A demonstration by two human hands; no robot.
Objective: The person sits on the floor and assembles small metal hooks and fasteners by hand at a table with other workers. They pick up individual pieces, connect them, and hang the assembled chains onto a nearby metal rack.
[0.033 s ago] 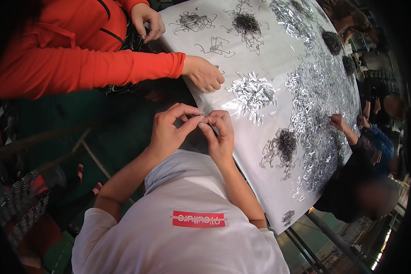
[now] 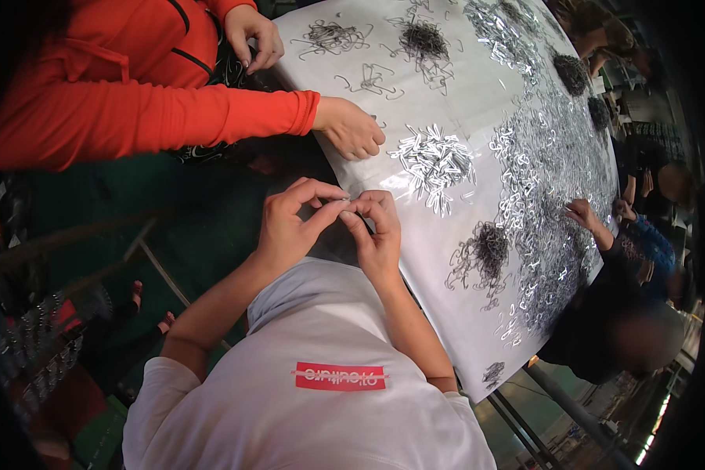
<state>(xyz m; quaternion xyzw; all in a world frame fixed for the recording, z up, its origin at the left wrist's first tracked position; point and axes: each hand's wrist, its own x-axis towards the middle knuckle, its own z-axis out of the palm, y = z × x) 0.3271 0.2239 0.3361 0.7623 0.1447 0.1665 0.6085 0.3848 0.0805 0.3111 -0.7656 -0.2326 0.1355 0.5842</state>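
In front of my shirt, at the near left edge of the white-covered table (image 2: 442, 305), my two hands meet fingertip to fingertip. My left hand (image 2: 290, 219) is closed in a pinch of thumb and forefinger. Against it my right hand (image 2: 379, 231) pinches too, thumb under the fingers. A tiny bit of something greyish shows between the fingertips, too small and covered to name. Just beyond my hands lies a heap of short shiny silver pieces (image 2: 434, 164). To the right of my right hand is a tangle of dark bent wire hooks (image 2: 489, 247).
At my left, a person in an orange-red sleeve (image 2: 211, 117) rests a closed hand (image 2: 351, 129) on the table's edge. More wire-hook piles (image 2: 423, 39) lie farther off. A broad spread of small metal pieces (image 2: 552, 196) covers the right side, where another person's hand (image 2: 583, 213) reaches in.
My hands keep the same pinch in the same place. Across the table, the other person's fingers have shifted slightly.
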